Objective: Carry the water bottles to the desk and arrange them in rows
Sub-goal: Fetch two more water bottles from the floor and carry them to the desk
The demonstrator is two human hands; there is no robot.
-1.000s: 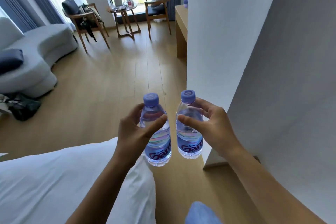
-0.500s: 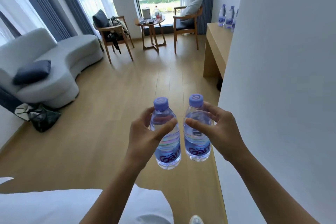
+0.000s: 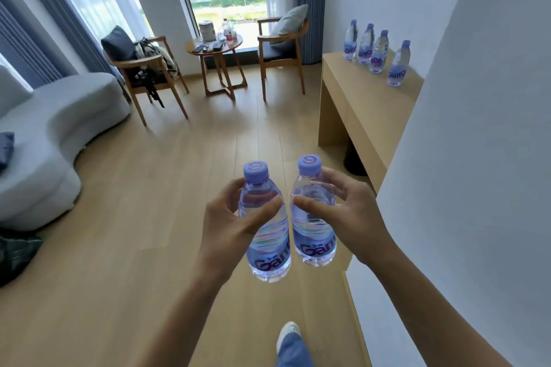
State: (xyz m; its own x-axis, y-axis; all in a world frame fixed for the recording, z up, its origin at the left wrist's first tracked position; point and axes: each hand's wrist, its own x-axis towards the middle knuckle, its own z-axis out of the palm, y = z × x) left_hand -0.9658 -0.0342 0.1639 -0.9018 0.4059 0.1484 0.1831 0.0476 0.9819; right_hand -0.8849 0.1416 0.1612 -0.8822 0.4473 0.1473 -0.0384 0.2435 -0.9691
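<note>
1. Standing upright in the air, two clear plastic water bottles with lilac caps and purple labels are carried side by side: the left-hand bottle (image 3: 266, 226) and the right-hand bottle (image 3: 313, 211), just beside each other, whether touching I cannot tell. Their long axes run vertical, caps up.
2. Wrapping each one near the shoulder, the left hand (image 3: 229, 223) curls fingers and thumb round its bottle, and the right hand (image 3: 346, 217) does the same with the other; both are grasping, neither slack.
3. Lying ahead and to the right of the hands, the light wooden desk (image 3: 357, 104) stands against the white wall (image 3: 477, 158), well apart from the bottles in hand. The right hand is the nearer one to it.
4. Standing on the desktop, four matching bottles (image 3: 376, 52) form one line running from the far end toward the person, the nearest a little apart from the rest.
5. Judging from this, the carry is mid-way; bare desktop shows on the near, floor-side part, where a second row could begin, bottles set down base first.
6. Beyond lie the wooden floor (image 3: 149, 217), two wooden armchairs (image 3: 280, 48) and a round side table (image 3: 216, 50).
</note>
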